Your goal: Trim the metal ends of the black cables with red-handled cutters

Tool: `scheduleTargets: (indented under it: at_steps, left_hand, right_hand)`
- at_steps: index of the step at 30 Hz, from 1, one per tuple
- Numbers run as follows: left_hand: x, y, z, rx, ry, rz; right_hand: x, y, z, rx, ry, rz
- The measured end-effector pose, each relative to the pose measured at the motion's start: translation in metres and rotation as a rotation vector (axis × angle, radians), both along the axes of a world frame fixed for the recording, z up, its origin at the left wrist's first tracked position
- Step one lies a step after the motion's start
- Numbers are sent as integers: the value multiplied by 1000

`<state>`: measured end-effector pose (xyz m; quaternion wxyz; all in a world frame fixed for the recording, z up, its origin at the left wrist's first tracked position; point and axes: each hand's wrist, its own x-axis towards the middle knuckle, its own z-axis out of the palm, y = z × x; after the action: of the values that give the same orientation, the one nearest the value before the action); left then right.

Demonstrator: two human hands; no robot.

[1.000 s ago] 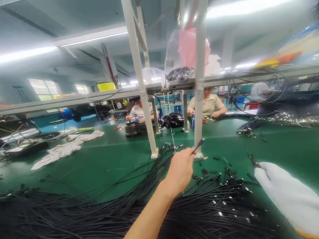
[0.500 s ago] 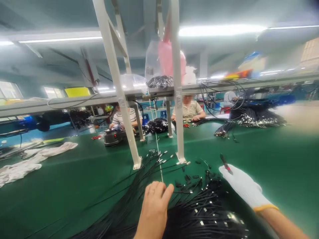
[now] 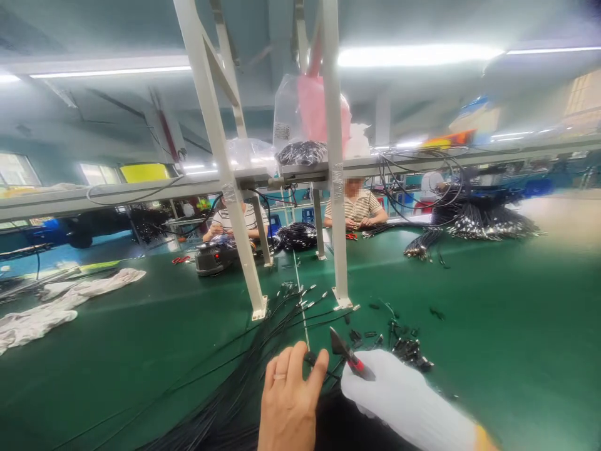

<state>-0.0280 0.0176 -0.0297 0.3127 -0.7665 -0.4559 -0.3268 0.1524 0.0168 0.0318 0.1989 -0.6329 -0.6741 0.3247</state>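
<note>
My bare left hand [image 3: 288, 401] pinches the end of a black cable [image 3: 310, 358] between thumb and fingers, low in the middle of the view. My right hand [image 3: 404, 401], in a white glove, holds small cutters [image 3: 347, 357] with a red grip, their black tip pointing up and left, close beside the pinched cable end. Under both hands a big bundle of black cables [image 3: 225, 407] lies on the green belt [image 3: 141, 338], some ends fanned out toward the white frame leg [image 3: 256, 300].
Small black cable offcuts [image 3: 404, 344] lie scattered to the right of the hands. White frame posts [image 3: 338, 238] stand just beyond. A white cloth [image 3: 56, 307] lies at the left. Two people sit across the belt by a coil of black cable [image 3: 295, 237] and a dark machine [image 3: 213, 257].
My gloved right hand has moved left with the cutters, from the right of the cable pile up to my left hand. My left hand now pinches one cable end.
</note>
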Motion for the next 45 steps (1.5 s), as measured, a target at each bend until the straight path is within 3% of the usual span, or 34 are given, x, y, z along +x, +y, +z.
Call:
scheduleTargets:
  at_steps: [3,5,8,10,13,17,20,25,29,31,35,38,45]
  left_hand:
    - [11,-2,-6,-160,-498,-19]
    - [20,-2,-10,-430,-968,-94]
    - [31,-1,-12,-869,-1510,-348]
    - [32,0,-9,-1028,-1682,-497]
    - [29,-1,1,-1080,-1778,-567]
    - [25,-5,18,-938,-1880,-513]
    - [26,-8,26,-936,-1899,-539]
    - [31,-14,28,-1000,-1897,-557]
    - [31,-15,27,-1031,-1922,-581]
    - [30,-16,27,-1020,-1946,-593]
    - [24,-15,27,-962,-1995,-578]
    - [19,-14,26,-882,-1995,-543]
    - [19,-8,21,-750,-1991,-548]
  right_hand:
    - [0,3,-1,-11,61,-73]
    - [-1,6,-5,10,52,-104]
    - [-7,7,-16,47,-33,-75]
    - [-12,5,-21,58,-85,-56]
    - [-16,0,-17,47,-97,-57]
    - [-4,1,-3,55,9,-145]
    - [10,4,1,44,54,-198]
    - [18,7,-6,-1,235,-285]
    - [20,13,-19,-13,557,-218]
    - [23,15,-26,3,606,-181]
    - [21,15,-40,131,345,-78]
    - [12,10,-48,284,75,-112]
    - [9,14,-72,964,-429,-123]
